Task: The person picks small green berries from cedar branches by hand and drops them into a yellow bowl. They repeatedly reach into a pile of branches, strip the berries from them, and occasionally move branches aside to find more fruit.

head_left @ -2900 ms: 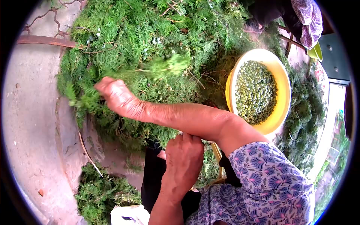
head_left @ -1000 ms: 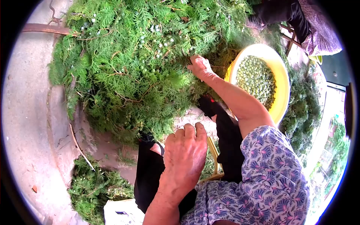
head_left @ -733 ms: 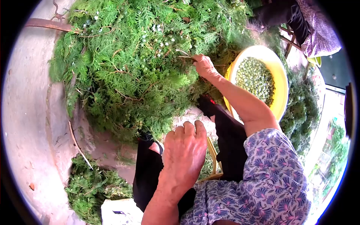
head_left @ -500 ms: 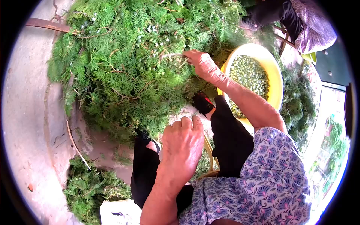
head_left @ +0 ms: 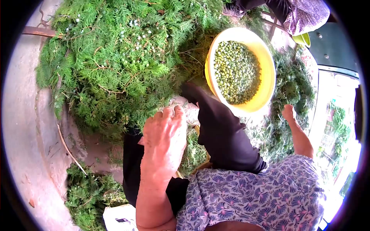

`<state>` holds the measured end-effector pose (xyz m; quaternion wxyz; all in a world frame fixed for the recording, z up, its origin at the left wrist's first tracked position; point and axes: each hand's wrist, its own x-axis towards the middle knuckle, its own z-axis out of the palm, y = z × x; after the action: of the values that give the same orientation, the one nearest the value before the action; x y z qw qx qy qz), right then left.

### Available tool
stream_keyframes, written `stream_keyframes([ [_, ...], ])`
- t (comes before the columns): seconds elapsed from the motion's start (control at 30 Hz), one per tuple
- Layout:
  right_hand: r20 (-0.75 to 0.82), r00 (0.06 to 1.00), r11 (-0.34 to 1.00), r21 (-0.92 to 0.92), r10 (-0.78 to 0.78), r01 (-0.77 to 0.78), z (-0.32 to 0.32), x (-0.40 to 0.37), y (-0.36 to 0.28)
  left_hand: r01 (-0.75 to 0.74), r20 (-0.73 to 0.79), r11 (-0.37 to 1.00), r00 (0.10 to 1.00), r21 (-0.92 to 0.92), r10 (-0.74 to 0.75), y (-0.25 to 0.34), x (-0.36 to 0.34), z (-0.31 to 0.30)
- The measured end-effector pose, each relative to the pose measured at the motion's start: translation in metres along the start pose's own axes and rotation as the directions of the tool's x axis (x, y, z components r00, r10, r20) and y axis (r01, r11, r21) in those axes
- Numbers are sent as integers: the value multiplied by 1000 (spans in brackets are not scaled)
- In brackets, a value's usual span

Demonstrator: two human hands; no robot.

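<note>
My left hand [head_left: 163, 133] is raised over the ground in front of my knees, back of the hand up and fingers curled closed; whatever lies under them is hidden. Out to the right, my right hand [head_left: 289, 112] is beside a heap of cut green sprigs [head_left: 291, 84], its fingers too small and blurred to read. Between the hands stands a yellow tub [head_left: 269, 86], well filled with small green cones [head_left: 237, 73]. Ahead, a large pile of leafy evergreen branches [head_left: 111, 65] carries pale bluish cones [head_left: 133, 23].
A smaller clump of greenery [head_left: 90, 192] lies at lower left beside a white bag or box [head_left: 117, 217]. A long bare stick [head_left: 69, 148] rests on the concrete floor [head_left: 23, 127]. Another person's clothed leg [head_left: 279, 9] shows at upper right, near a yellow-green container [head_left: 302, 39].
My right hand has swung from the branch pile, where it gripped a stem, across to the heap on the right. My left hand stays curled. The view has shifted slightly.
</note>
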<state>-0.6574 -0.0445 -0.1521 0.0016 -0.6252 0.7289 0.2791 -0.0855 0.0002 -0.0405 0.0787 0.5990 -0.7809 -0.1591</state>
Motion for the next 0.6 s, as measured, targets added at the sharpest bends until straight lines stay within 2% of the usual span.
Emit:
stream_keyframes([
  [0.07, -95, 995, 967, 256, 24, 1, 17, -8, -1, -6, 26, 1000, 1000, -15, 7, 2, -1, -2],
  [0.1, -97, 994, 933, 353, -41, 73, -5, -4, -49, 58, 210, 998, 976, -15, -54, 4, -3, -9],
  [0.13, 2, 1000, 815, 579, -26, 20, -44, -12, -112, 124, 387, 992, 915, 0, -114, 5, -4, -13],
  [0.17, -283, 910, 795, 451, -304, 406, -37, -1, -149, 125, 393, 992, 912, 3, -116, 5, -5, -13],
  [0.2, -301, 923, 712, 591, -241, 379, -26, 6, -195, 145, 368, 988, 922, -42, -120, 4, -6, -13],
  [0.23, -313, 902, 567, 702, -297, 430, -58, 0, -244, 170, 340, 982, 931, -87, -131, 3, -6, -12],
  [0.27, -367, 839, 503, 677, -402, 538, -63, 5, -279, 179, 346, 980, 928, -83, -140, 3, -5, -12],
  [0.33, -492, 727, 340, 659, -478, 670, -58, 18, -338, 100, 42, 995, 994, -15, -99, 6, 0, -12],
  [0.4, -484, 790, 332, 726, -376, 603, -52, 35, -380, 175, 237, 985, 957, -7, -168, 10, 6, -16],
  [0.47, -439, 802, 342, 741, -406, 578, -47, 56, -408, 141, 278, 990, 952, -30, -127, 13, 6, -17],
  [0.5, -505, 813, 414, 700, -288, 582, -44, 60, -421, 131, 291, 991, 950, -32, -116, 13, 6, -14],
  [0.53, -405, 880, 402, 783, -249, 474, -41, 65, -429, 120, 310, 992, 945, -37, -103, 12, 5, -14],
  [0.6, -359, 908, 375, 828, -215, 416, -40, 67, -440, 141, 353, 990, 927, -16, -127, 11, 3, -15],
])
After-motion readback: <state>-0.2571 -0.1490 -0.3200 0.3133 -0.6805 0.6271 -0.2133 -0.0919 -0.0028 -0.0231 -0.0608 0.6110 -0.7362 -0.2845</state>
